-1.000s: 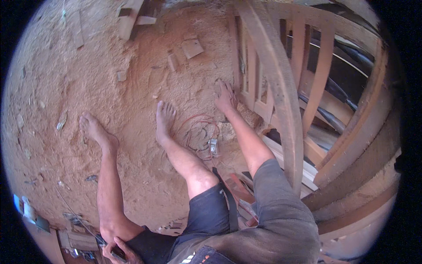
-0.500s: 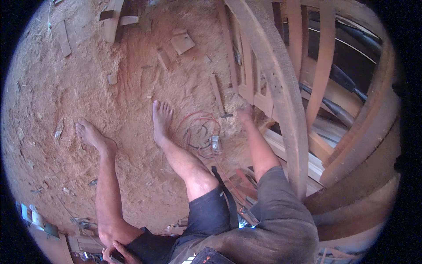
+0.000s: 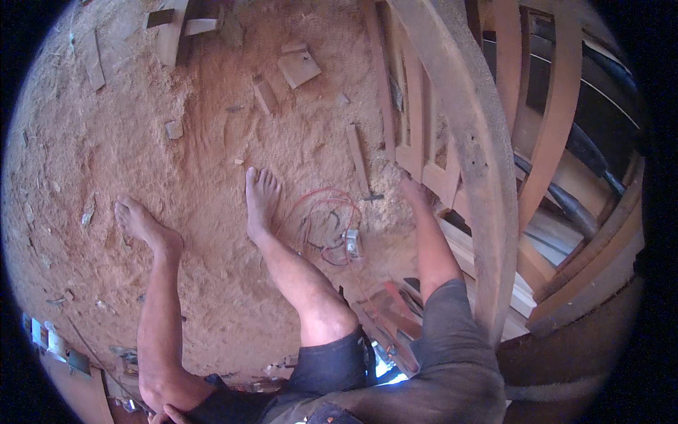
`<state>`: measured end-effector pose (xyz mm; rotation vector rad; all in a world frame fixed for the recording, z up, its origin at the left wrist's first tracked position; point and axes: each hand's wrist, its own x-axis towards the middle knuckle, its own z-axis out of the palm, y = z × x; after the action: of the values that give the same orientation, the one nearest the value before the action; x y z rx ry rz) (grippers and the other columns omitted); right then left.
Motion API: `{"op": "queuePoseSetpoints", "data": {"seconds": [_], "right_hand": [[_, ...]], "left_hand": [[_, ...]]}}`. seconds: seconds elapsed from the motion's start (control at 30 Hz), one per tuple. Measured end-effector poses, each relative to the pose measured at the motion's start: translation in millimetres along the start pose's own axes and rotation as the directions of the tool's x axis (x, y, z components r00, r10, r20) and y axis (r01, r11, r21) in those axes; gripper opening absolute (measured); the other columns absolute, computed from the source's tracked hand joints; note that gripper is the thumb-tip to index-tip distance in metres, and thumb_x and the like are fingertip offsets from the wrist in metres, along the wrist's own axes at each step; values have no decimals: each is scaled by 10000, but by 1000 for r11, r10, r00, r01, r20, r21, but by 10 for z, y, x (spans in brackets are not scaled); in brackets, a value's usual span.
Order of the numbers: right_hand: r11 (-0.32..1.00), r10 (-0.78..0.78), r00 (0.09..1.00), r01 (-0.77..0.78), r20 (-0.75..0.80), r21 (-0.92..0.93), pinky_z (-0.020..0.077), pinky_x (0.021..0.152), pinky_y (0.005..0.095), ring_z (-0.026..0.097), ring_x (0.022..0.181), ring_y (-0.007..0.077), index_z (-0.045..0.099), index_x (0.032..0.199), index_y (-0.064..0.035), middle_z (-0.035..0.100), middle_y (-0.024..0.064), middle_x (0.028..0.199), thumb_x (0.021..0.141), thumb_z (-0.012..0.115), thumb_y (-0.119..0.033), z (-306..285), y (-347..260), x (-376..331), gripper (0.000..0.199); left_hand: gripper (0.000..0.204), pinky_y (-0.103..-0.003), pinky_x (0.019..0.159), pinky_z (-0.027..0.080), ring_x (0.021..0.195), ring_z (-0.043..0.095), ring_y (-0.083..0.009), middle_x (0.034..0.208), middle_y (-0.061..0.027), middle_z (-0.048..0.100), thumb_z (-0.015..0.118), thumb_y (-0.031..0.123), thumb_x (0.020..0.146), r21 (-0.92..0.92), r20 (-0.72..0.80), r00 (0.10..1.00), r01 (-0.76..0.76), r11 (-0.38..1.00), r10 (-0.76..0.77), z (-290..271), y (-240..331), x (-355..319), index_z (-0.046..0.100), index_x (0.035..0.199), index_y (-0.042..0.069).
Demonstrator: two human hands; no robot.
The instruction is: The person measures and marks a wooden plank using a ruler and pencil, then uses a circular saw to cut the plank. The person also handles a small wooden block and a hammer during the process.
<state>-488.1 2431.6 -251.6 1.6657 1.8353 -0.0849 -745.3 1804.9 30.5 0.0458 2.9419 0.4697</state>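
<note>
My right arm reaches down and away past the big wooden frame (image 3: 487,162). At its end my right hand (image 3: 414,189) is low by the frame's lower rail, above pale sawdust. Its fingers are small and partly hidden, so their grip cannot be made out. Just left of it lies a hammer (image 3: 358,161) with a wooden handle and dark head, apart from the hand. At the bottom edge my left hand (image 3: 168,415) rests by my bent left knee (image 3: 169,389); its visible fingers are apart, with nothing seen in them, and the rest is cut off.
Red cable (image 3: 311,194) loops on the sawdust floor around a small pale box (image 3: 352,242). Wood offcuts (image 3: 299,68) lie farther off, near an upright block (image 3: 171,39). Planks and dark metal rods (image 3: 572,208) stand behind the frame's slats. My bare feet (image 3: 263,191) are on the floor.
The whole view has shifted, so the frame and hammer appear farther right. My right hand stays low by the frame. Less of my left hand shows at the bottom edge.
</note>
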Motion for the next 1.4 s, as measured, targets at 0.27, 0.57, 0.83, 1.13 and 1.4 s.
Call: {"op": "queuePoseSetpoints", "data": {"seconds": [0.27, 0.57, 0.83, 1.13, 1.4], "right_hand": [[829, 2, 973, 127, -230, 545, 521, 983, 354, 690, 1084, 225, 742, 1182, 7, 759, 105, 1123, 906, 797, -230, 618, 856, 54, 368], [333, 426, 845, -478, 323, 813, 480, 407, 350, 605, 554, 213, 604, 1153, -117, 652, 101, 874, 969, 644, -200, 857, 931, -1735, 206], [146, 211, 614, -789, 761, 596, 524, 477, 345, 620, 623, 219, 643, 1110, -79, 670, 96, 852, 1046, 583, -235, 160, 378, -2742, 179], [925, -268, 935, 183, 231, 334, 577, 915, 446, 726, 1083, 344, 708, 1266, -77, 750, 179, 1175, 1026, 559, -283, -1281, 136, -3648, 349], [424, -649, 756, 264, 88, 866, 539, 918, 372, 687, 1045, 241, 700, 1244, -19, 723, 142, 1171, 1045, 583, -221, -3039, -570, -4155, 307]], "left_hand": [[244, -371, 647, 524, 662, 583, -229, 774, -107, 658, 888, 117, 872, -28, 8, 998, 62, 998, -61, 28, 157, 6, 658, 850, 37], [166, -411, 797, 484, 831, 559, -252, 867, -100, 600, 761, 53, 956, -69, 194, 974, 136, 988, -120, -20, 138, -73, 603, 914, 22], [307, -435, 738, 435, 773, 550, -312, 703, -124, 563, 764, 279, 954, -29, 257, 950, 192, 981, -179, 10, 139, -14, 601, 819, 56], [349, -513, 809, 469, 911, 671, -449, 909, -202, 713, 748, 411, 888, 108, 481, 838, 236, 966, -259, -90, 191, 234, 652, 957, 82], [504, -519, 978, 511, 1124, 682, -440, 1149, -254, 729, 668, 486, 954, 37, 654, 697, 359, 933, -294, -659, 318, 297, 711, 1124, 13]]}}
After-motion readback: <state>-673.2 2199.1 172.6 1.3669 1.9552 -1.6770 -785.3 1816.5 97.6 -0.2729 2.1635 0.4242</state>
